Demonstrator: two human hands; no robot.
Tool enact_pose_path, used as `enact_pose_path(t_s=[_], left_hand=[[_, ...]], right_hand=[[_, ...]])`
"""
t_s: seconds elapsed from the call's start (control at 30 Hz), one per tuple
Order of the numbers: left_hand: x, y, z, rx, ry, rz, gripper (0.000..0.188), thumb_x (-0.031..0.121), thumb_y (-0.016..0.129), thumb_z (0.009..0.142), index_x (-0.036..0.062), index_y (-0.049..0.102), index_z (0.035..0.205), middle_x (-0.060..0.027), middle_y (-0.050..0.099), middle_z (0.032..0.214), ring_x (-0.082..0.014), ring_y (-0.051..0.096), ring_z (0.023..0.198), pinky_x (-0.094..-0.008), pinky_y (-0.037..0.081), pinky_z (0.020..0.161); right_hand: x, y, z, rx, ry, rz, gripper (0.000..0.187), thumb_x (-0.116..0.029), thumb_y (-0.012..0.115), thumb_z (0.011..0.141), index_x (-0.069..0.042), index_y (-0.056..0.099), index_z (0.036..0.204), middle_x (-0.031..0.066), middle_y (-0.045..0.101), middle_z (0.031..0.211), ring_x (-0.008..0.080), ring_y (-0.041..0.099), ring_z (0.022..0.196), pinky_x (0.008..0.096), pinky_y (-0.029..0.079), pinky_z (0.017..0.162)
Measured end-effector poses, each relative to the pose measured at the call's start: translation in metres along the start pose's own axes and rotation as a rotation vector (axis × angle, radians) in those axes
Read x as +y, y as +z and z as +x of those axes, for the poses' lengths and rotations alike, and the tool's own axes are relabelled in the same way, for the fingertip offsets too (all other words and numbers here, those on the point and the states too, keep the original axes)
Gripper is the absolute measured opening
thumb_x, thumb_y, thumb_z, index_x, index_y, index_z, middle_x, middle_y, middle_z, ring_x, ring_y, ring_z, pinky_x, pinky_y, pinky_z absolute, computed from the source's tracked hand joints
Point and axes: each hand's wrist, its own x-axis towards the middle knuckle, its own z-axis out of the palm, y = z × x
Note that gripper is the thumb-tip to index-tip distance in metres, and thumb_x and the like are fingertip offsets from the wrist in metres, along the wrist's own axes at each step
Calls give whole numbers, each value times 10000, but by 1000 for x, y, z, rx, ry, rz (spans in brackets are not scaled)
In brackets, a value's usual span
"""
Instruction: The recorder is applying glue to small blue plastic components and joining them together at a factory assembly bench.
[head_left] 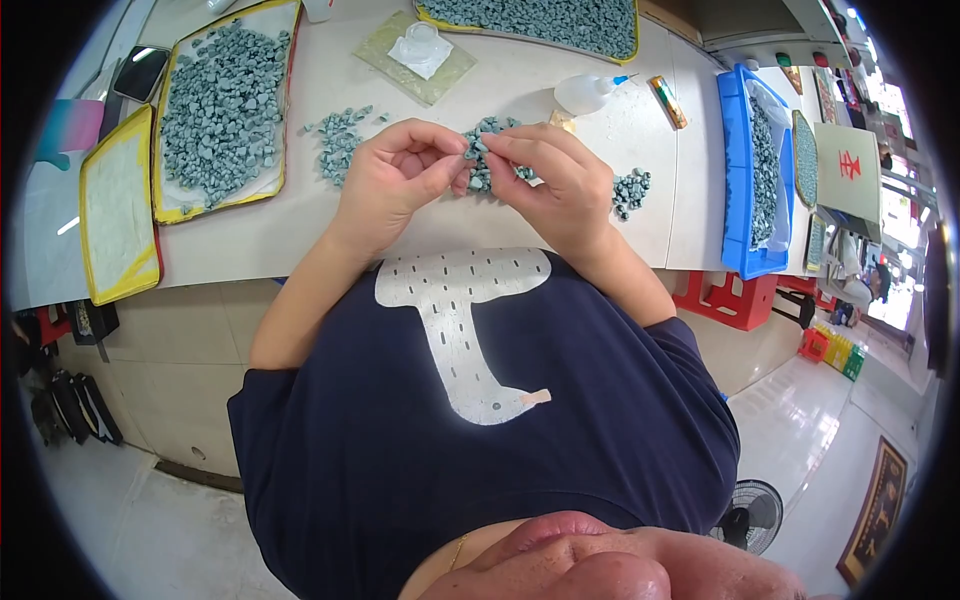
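Observation:
Over the white table, my left hand (pixel 405 182) and my right hand (pixel 553 178) meet almost fingertip to fingertip. The fingers of both are closed in a pinch around a small grey-green stone-like piece (pixel 473 152); its exact shape is too small to make out. Just behind and beneath the fingers lies a pile of similar pieces (pixel 492 126), partly hidden by my hands. A loose heap (pixel 341 142) spreads beside my left hand. To the right of my right wrist sits a smaller, darker cluster (pixel 630 192).
A yellow-rimmed tray (pixel 158 190) full of pieces stands left, beside a bare one (pixel 120 205). Another full tray (pixel 540 52) is at the back. A squeeze bottle (pixel 585 94), a small tube (pixel 668 103) and a greenish pad (pixel 440 88) lie behind my hands. A blue bin (pixel 738 170) stands right.

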Motion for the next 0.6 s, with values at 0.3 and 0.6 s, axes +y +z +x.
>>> enact_pose_path(t_s=[0.3,0.6], left_hand=[[2,3,-1,58,80,208,119,-11,605,871,-15,602,990,-53,629,893,-105,613,800,-238,522,733],[4,4,1,62,140,232,122,-36,609,856,-20,617,977,-52,636,907,-105,617,798,-235,523,710]], right_hand=[[4,3,-1,-24,-109,-73,226,61,736,658,-18,682,862,85,652,799,183,630,654,262,525,572],[14,9,0,1,-139,20,216,95,735,630,-2,645,800,91,640,780,191,618,641,266,506,565]])
